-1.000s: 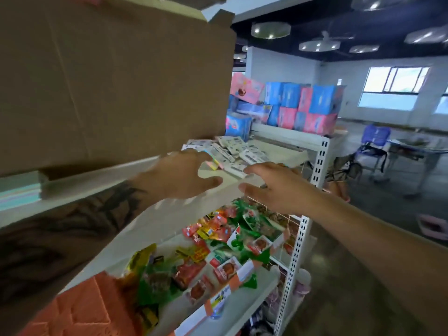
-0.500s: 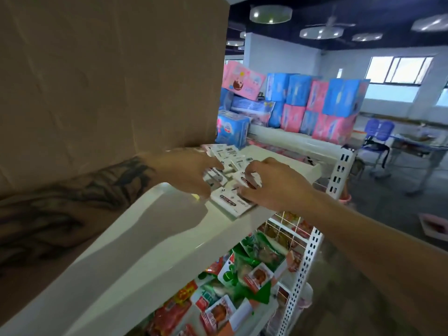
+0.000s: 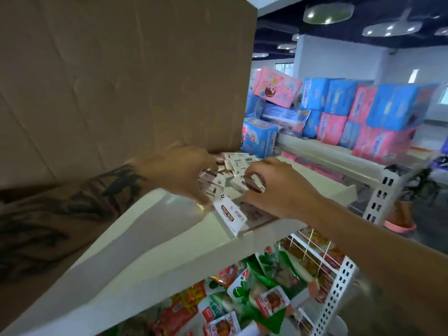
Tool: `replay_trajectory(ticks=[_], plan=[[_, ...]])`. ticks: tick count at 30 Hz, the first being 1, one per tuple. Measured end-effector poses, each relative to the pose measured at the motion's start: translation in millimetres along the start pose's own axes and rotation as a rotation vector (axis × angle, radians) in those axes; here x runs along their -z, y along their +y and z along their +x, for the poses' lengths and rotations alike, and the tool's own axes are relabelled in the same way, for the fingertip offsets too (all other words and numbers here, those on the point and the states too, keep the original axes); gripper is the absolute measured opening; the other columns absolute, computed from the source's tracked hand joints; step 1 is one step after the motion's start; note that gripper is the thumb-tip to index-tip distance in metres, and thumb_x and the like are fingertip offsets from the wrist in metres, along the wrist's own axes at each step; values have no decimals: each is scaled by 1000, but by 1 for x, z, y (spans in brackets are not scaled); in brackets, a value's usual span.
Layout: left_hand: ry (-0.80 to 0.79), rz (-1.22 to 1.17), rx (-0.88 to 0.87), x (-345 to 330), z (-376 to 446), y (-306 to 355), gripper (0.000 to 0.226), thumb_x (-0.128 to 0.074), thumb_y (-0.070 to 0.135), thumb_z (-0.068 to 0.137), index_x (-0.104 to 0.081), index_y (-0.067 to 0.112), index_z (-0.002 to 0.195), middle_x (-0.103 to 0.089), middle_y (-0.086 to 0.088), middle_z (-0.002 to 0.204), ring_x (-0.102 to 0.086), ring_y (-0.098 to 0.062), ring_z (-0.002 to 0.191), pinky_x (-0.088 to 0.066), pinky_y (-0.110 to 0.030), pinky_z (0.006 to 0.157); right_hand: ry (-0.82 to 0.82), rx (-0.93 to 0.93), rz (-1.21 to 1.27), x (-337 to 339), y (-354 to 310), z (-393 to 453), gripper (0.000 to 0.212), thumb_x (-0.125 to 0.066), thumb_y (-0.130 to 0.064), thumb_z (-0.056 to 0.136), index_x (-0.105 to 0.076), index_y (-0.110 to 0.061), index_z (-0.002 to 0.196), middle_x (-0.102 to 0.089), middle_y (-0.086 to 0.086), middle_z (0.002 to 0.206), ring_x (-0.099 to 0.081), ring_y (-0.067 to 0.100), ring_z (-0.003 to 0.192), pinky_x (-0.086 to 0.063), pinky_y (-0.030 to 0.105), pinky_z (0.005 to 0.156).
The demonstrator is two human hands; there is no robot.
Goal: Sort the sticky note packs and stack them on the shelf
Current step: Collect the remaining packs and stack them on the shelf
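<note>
Near the front edge of the white shelf [image 3: 150, 241], scattered sticky note packs [image 3: 230, 214], left hand [image 3: 179, 170] curled over several, right hand [image 3: 278, 187] pinching one, cardboard box [image 3: 121, 76] behind.

A shop or stockroom: white metal shelving with perforated uprights [image 3: 384, 195] carries goods. Bagged snacks [image 3: 254, 297] crowd the lower shelf behind a wire rail; pink and blue wrapped packs [image 3: 358, 115] are stacked on a farther rack. A large cardboard box [image 3: 116, 76] sits on the shelf [image 3: 150, 238].
</note>
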State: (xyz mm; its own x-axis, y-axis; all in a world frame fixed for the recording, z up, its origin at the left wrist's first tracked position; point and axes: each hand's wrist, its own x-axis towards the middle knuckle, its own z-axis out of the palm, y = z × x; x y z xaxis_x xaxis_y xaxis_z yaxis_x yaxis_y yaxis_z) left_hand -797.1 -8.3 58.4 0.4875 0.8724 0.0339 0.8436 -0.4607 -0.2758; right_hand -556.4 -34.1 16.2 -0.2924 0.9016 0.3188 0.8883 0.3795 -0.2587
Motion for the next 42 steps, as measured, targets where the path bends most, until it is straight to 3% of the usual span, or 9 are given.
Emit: replay_trajectory(ticks=[3,6,10,19,23,30,35,38,42], plan=[[69,-28,86,4,-28,-6,81,-68,80,70,-55,36,136,-61,11,132,-58,-18,113,-44,-34,93,3,116,78,-1,-14,12,38,-67,-53,81,-64,-34,114,-55,-8,118,-56,17,105,-52,39,88],[127,-42,234,-5,-65,-14,78,-60,84,69,-58,36,130,-66,12,127,-63,-20,108,-50,-33,87,-12,245,130,-8,-37,22,56,-62,-66,75,-66,-31,118,-56,-6,124,-58,16,106,-51,38,91],[129,-74,401,-12,-126,-25,85,-52,90,68,-59,35,132,-65,14,125,-61,-16,107,-53,-37,91,-54,379,244,-24,-78,28,53,-59,-61,68,-67,-34,113,-55,-10,114,-60,14,95,-54,41,86],[139,-152,714,-29,-315,-49,83,-56,84,72,-54,36,140,-61,7,126,-58,-18,109,-53,-42,93,-230,685,298,-61,-227,3,48,-72,-47,69,-67,-32,115,-53,-13,120,-60,14,102,-52,36,87],[192,-192,846,-46,-396,-77,86,-50,89,60,-64,38,128,-64,10,125,-59,-16,110,-49,-35,95,-246,783,351,-83,-305,-18,62,-57,-60,58,-67,-35,114,-53,-18,121,-59,9,105,-53,38,93],[240,-254,913,-67,-536,-146,75,-62,89,62,-63,46,123,-63,21,116,-59,-5,105,-52,-34,94,-261,829,360,-116,-447,-50,52,-64,-53,65,-67,-35,113,-55,-15,120,-59,11,107,-50,34,92],[265,-345,914,-78,-620,-182,68,-68,78,67,-66,41,123,-64,18,117,-60,-7,106,-49,-28,91,-266,839,427,-139,-536,-69,66,-55,-61,59,-69,-28,114,-56,-14,115,-58,10,107,-48,33,92],[283,-377,942,-82,-661,-189,64,-75,66,69,-68,36,125,-65,11,117,-60,-12,106,-49,-31,91,-285,872,428,-150,-586,-75,68,-55,-61,58,-68,-29,116,-50,-22,101,-51,2,90,-41,25,77],[317,-361,997,-86,-709,-202,59,-82,52,73,-68,33,126,-67,7,117,-61,-15,104,-52,-35,90,-287,915,381,-162,-646,-77,44,-76,-36,75,-66,-32,118,-46,-26,95,-49,6,90,-37,19,72]])
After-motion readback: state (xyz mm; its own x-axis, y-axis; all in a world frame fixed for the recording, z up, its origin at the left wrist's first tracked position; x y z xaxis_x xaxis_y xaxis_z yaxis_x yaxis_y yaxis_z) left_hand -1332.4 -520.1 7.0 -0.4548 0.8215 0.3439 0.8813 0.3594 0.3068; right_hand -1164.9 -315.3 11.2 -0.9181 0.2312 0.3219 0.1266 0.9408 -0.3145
